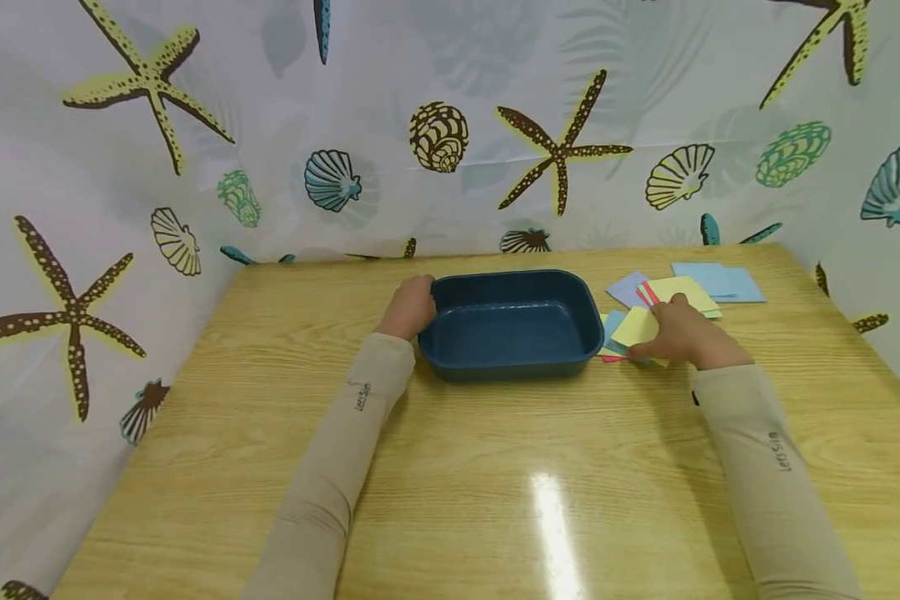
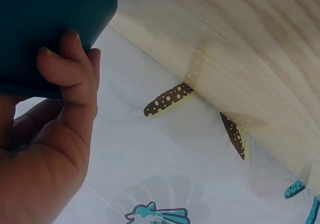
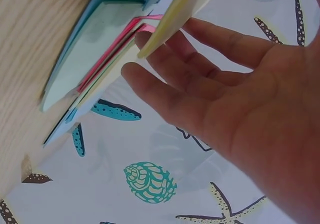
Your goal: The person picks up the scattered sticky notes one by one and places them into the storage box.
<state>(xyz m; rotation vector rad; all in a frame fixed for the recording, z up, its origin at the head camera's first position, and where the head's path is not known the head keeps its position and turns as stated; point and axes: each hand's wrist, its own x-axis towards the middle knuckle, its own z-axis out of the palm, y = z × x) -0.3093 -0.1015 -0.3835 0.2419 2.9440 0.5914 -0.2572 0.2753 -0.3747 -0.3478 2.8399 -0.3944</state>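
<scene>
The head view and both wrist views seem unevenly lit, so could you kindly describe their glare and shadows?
Head view: a bright glare streak on the table and a soft shadow beside the right sleeve; left wrist view: the bin dark, the left hand shaded; right wrist view: the right hand shaded too.

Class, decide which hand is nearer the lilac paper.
Right. The right hand is close in front and right of the lilac paper; the left hand is farther off to its left, gripping the blue tray.
</scene>
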